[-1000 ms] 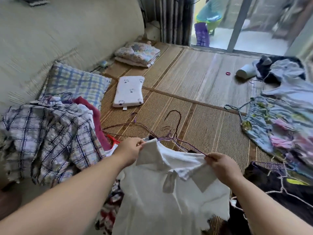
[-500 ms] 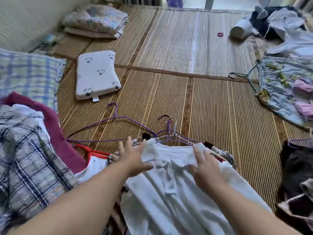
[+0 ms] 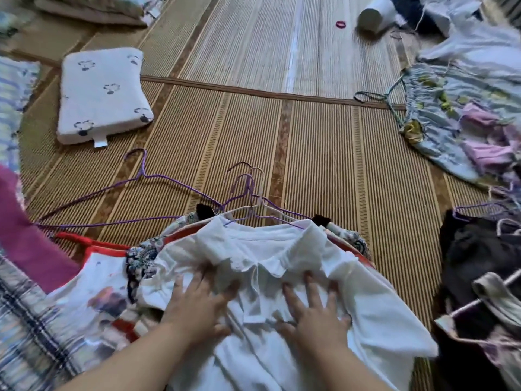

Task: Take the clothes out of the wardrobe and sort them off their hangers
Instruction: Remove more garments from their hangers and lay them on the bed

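A white collared shirt (image 3: 375, 314) lies flat on top of a pile of clothes on the straw mat, collar away from me. My left hand (image 3: 197, 303) rests flat on its chest, fingers spread, just left of the placket. My right hand (image 3: 313, 311) presses flat on the right side, fingers also spread. Several thin purple and pale wire hangers (image 3: 248, 198) stick out from under the collar. A loose purple hanger (image 3: 135, 187) lies on the mat to the left. Under the shirt show a patterned garment (image 3: 141, 255) and a red-trimmed printed top (image 3: 93, 280).
A plaid shirt (image 3: 31, 342) and magenta cloth (image 3: 19, 238) lie at my left. A small white pillow (image 3: 104, 94) sits farther left. At the right are a floral garment on a hanger (image 3: 451, 128), dark clothes on hangers (image 3: 479, 266) and a white roll (image 3: 372, 15).
I have laid the white shirt down on the pile. My hands let go of its shoulders and slid down to press flat on its chest. The view tilted down.
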Action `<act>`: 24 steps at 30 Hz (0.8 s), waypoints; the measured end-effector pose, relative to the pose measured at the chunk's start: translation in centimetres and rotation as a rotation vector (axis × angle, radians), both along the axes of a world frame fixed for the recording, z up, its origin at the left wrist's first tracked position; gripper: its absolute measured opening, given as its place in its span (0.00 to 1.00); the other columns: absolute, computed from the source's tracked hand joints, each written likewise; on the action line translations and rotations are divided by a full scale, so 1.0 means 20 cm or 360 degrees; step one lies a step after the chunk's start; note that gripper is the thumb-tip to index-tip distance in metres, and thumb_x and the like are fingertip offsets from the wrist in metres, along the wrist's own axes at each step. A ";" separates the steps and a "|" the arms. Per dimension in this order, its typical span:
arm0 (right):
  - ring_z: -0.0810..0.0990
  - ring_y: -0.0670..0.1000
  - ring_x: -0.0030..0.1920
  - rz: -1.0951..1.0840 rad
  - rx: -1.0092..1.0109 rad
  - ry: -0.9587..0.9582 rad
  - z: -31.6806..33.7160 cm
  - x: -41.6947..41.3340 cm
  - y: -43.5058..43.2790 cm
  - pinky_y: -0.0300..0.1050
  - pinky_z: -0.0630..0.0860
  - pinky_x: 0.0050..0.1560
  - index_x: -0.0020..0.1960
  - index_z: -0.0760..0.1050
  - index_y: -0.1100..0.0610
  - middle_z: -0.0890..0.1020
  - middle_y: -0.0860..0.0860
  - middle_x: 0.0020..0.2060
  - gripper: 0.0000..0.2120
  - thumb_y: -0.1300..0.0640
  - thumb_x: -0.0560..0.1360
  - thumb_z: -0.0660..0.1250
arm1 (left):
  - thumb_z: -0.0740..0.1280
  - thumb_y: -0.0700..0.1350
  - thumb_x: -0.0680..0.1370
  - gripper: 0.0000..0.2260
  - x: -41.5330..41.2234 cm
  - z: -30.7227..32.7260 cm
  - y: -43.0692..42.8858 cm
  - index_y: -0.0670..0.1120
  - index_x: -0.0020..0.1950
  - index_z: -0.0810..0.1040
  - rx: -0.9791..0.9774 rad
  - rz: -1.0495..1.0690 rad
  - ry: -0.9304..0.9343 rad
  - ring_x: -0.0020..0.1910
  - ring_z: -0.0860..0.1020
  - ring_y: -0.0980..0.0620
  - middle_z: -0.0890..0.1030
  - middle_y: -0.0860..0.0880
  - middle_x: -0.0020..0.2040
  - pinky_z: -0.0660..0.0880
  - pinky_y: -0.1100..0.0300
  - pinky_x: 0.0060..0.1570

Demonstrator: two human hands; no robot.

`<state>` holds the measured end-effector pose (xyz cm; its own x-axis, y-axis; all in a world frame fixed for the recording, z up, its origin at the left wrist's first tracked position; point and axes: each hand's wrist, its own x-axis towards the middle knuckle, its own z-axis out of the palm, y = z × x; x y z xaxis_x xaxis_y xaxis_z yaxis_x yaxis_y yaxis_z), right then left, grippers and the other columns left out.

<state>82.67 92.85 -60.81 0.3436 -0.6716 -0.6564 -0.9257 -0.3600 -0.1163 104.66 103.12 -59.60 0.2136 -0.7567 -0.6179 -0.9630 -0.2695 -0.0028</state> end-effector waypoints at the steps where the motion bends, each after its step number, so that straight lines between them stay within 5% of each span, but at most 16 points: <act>1: 0.30 0.61 0.72 -0.0004 -0.0002 -0.0010 0.00 -0.03 -0.03 0.72 0.48 0.65 0.67 0.37 0.26 0.31 0.38 0.72 0.36 0.25 0.65 0.53 | 0.58 0.73 0.68 0.40 -0.03 0.00 -0.02 0.71 0.69 0.34 -0.0012 0.0011 -0.0001 0.74 0.32 0.44 0.38 0.43 0.77 0.36 0.35 0.67; 12: 0.29 0.61 0.72 -0.0070 -0.0072 0.0017 0.05 -0.24 -0.33 0.70 0.49 0.66 0.68 0.39 0.25 0.31 0.39 0.73 0.36 0.31 0.68 0.58 | 0.60 0.69 0.69 0.39 -0.26 0.02 -0.35 0.69 0.72 0.41 -0.0086 -0.0057 0.0044 0.75 0.36 0.44 0.40 0.45 0.78 0.42 0.34 0.69; 17: 0.34 0.63 0.74 -0.0005 0.0164 -0.0187 0.17 -0.30 -0.39 0.64 0.47 0.72 0.73 0.45 0.33 0.33 0.46 0.75 0.37 0.34 0.71 0.62 | 0.62 0.62 0.72 0.35 -0.42 0.12 -0.42 0.64 0.74 0.47 0.0055 0.0098 0.0084 0.76 0.42 0.40 0.43 0.41 0.77 0.48 0.34 0.69; 20: 0.38 0.57 0.76 -0.0072 -0.0086 -0.0492 0.28 -0.47 -0.32 0.53 0.48 0.75 0.75 0.48 0.37 0.34 0.50 0.75 0.35 0.39 0.74 0.62 | 0.62 0.61 0.73 0.33 -0.57 0.20 -0.45 0.59 0.75 0.52 0.0001 0.0143 0.0143 0.77 0.43 0.43 0.42 0.45 0.78 0.50 0.37 0.71; 24: 0.40 0.52 0.76 -0.0213 -0.0427 -0.0611 0.46 -0.99 -0.32 0.52 0.49 0.75 0.73 0.50 0.35 0.27 0.43 0.70 0.32 0.45 0.74 0.61 | 0.61 0.63 0.74 0.33 -0.91 0.35 -0.54 0.62 0.76 0.49 -0.0155 0.0012 0.0280 0.77 0.39 0.48 0.40 0.49 0.78 0.50 0.40 0.71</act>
<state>62.96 86.50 -51.67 0.4259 -0.8546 -0.2971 -0.8744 -0.3044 -0.3778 86.39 92.22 -52.65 0.1144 -0.8136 -0.5700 -0.9444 -0.2672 0.1918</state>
